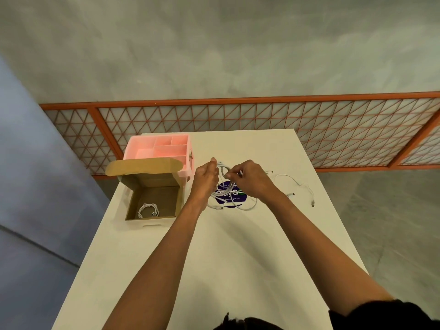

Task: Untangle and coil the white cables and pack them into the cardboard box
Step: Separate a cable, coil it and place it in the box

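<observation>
My left hand [205,178] grips the cable [222,170] loops above the tabletop [214,246]; my right hand [251,179] pinches its end. Light, limp, probably springy: hold the loops' crossing. Box [152,181] at 9 o'clock.

Matt cardboard box [152,181], smooth pink plastic organiser [159,146], matt white table [214,246].

Warehouse-like hall: bare concrete floor [214,55], orange mesh barrier [238,100]
</observation>
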A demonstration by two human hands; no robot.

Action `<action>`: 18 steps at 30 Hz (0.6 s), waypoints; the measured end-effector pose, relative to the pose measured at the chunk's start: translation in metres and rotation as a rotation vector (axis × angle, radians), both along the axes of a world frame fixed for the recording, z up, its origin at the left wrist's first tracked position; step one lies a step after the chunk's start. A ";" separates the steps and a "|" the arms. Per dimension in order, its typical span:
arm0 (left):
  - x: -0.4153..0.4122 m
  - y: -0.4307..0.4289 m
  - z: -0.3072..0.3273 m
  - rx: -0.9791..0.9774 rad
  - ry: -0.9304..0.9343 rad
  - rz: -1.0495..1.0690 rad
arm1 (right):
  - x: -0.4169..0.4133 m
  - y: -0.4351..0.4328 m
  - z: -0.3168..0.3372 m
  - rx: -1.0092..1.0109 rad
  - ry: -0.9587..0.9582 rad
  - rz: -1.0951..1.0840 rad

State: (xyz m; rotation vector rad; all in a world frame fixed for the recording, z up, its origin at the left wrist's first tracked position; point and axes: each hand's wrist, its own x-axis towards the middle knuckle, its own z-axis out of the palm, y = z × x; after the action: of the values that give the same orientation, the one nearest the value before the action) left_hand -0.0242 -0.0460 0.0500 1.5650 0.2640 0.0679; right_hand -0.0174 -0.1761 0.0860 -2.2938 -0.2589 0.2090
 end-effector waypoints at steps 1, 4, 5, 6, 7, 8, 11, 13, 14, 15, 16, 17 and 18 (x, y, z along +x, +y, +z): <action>0.000 0.000 0.000 0.018 -0.006 -0.011 | 0.000 0.001 0.001 -0.014 0.018 0.025; -0.002 0.002 0.000 0.103 -0.055 -0.033 | 0.001 -0.002 0.003 0.029 0.041 0.089; -0.002 0.003 -0.001 0.144 -0.077 -0.034 | 0.001 -0.004 0.004 0.088 0.055 0.104; -0.003 0.005 -0.003 0.183 -0.097 -0.030 | 0.002 -0.006 0.006 0.165 0.079 0.113; -0.003 0.008 -0.006 0.208 -0.113 -0.024 | 0.002 -0.010 0.009 0.242 0.109 0.119; -0.003 0.010 -0.008 0.216 -0.122 -0.020 | 0.003 -0.013 0.012 0.301 0.132 0.125; -0.002 0.014 -0.011 0.172 -0.129 -0.017 | 0.007 -0.024 0.017 0.378 0.167 0.109; -0.001 0.015 -0.010 0.144 -0.140 -0.029 | 0.010 -0.029 0.015 0.406 0.192 0.066; -0.001 0.016 -0.009 0.150 -0.154 -0.042 | 0.012 -0.030 0.014 0.416 0.212 0.044; -0.001 0.016 -0.009 0.164 -0.168 -0.057 | 0.013 -0.030 0.013 0.427 0.235 0.023; -0.001 0.016 -0.010 0.176 -0.187 -0.071 | 0.014 -0.030 0.013 0.438 0.257 0.000; -0.003 0.016 -0.011 0.174 -0.205 -0.084 | 0.015 -0.030 0.012 0.445 0.273 -0.020; -0.005 0.016 -0.011 0.163 -0.223 -0.098 | 0.016 -0.029 0.011 0.453 0.284 -0.038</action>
State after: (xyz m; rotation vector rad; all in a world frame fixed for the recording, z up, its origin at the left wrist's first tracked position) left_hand -0.0295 -0.0304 0.0392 1.7134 0.0057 0.1897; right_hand -0.0011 -0.2056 0.0966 -1.7931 -0.1022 0.4083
